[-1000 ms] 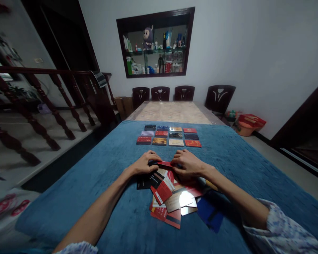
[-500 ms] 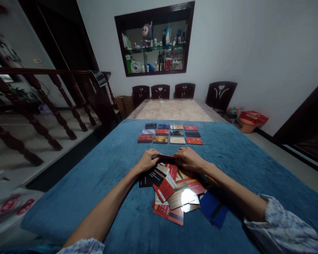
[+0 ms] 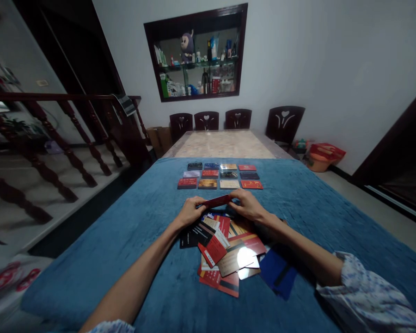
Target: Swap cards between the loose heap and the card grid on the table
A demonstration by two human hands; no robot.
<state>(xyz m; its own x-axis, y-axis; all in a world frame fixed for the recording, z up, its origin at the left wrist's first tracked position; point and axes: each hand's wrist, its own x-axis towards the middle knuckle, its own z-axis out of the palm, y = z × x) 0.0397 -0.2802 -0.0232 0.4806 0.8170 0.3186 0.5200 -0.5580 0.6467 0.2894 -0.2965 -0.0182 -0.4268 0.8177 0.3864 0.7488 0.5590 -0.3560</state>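
Between my two hands a dark red card (image 3: 217, 201) is held up at a tilt, edge toward me. My left hand (image 3: 192, 211) pinches its left end, and my right hand (image 3: 248, 204) pinches its right end. Just below lies a loose, overlapping heap of cards: a black card (image 3: 190, 237), a red card (image 3: 212, 250), a gold card (image 3: 230, 260) with a bright glare, and several others. A blue card (image 3: 279, 271) lies at the heap's right side, under my right forearm. Beyond my hands, small card stacks (image 3: 207, 184) stand in neat rows.
A blue cloth (image 3: 142, 222) covers the near part of the table, with a bare marbled tabletop (image 3: 225, 144) beyond it. Dark chairs (image 3: 238, 119) stand at the far end. A wooden railing (image 3: 72, 180) runs along the left, and a white plastic bag (image 3: 17, 282) sits at lower left.
My hands have raised and tilted the dark red card slightly, so more of its face shows. The whole view has shifted a little; the heap and the stacks look the same.
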